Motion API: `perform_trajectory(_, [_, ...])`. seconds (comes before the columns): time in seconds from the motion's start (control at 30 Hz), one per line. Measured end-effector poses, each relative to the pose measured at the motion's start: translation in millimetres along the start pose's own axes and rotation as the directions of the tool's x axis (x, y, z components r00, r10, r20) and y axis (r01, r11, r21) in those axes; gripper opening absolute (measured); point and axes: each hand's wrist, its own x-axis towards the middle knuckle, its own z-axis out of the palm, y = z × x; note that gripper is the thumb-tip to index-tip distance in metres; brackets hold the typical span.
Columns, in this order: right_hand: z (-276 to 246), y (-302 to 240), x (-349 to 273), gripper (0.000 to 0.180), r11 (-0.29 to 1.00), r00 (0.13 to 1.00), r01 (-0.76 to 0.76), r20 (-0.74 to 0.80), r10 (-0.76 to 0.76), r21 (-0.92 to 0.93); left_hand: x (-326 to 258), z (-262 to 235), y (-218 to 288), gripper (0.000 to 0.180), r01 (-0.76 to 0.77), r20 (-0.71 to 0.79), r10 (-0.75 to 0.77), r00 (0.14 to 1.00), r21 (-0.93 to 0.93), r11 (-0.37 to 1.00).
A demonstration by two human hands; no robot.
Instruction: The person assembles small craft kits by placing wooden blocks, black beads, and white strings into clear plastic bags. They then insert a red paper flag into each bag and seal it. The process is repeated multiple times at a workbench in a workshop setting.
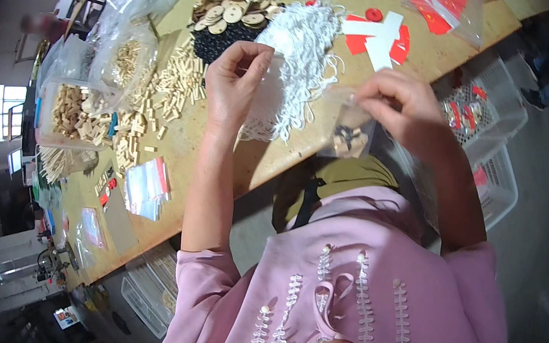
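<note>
Clear bag [347, 132], pinched by right hand [399, 106], apart from left hand [237, 80]

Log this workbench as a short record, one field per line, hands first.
Left hand: thumb and fingertips brought together, near the heap of white looped string; whether it holds anything is unclear
Right hand: gripping the upper part of a small clear plastic bag
Bag contents: small tan and dark pieces
Surface: yellowish tabletop
Table, far side: round pale wooden discs
Table, left: short pale wooden pegs; clear plastic tub of wooden blocks
Right of table: white plastic baskets
</note>
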Motion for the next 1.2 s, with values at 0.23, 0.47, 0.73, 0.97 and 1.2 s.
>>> perform_trajectory(0.23, [17.4,1.0,-9.6,0.009,0.958,0.963,0.263,-0.032,-0.268,-0.113,59.4,-22.2,-6.0,0.015,-0.206,0.03,0.23,0.973,0.561,0.801])
perform_trajectory(0.47, [13.5,-3.8,-14.3,0.01,0.966,0.97,0.235,-0.029,-0.24,-0.108,94.8,-25.9,-45.2,0.024,-0.256,0.074,0.305,0.949,0.744,0.617])
perform_trajectory(0.73, [11.7,-4.2,-10.4,0.008,0.962,0.968,0.241,-0.044,-0.248,-0.131,85.6,-29.6,-32.3,0.016,-0.199,-0.099,0.257,0.961,0.397,0.896])
perform_trajectory(0.97, [6.0,-12.5,3.7,0.006,0.93,0.929,0.357,-0.071,-0.364,-0.091,24.7,-4.8,41.1,0.019,0.059,0.134,-0.015,0.991,-0.328,0.943])
perform_trajectory(1.2, [13.4,-24.6,9.1,0.005,0.906,0.905,0.422,-0.038,-0.423,-0.032,-18.1,2.8,59.4,0.014,-0.333,0.102,0.329,0.939,0.031,0.942])
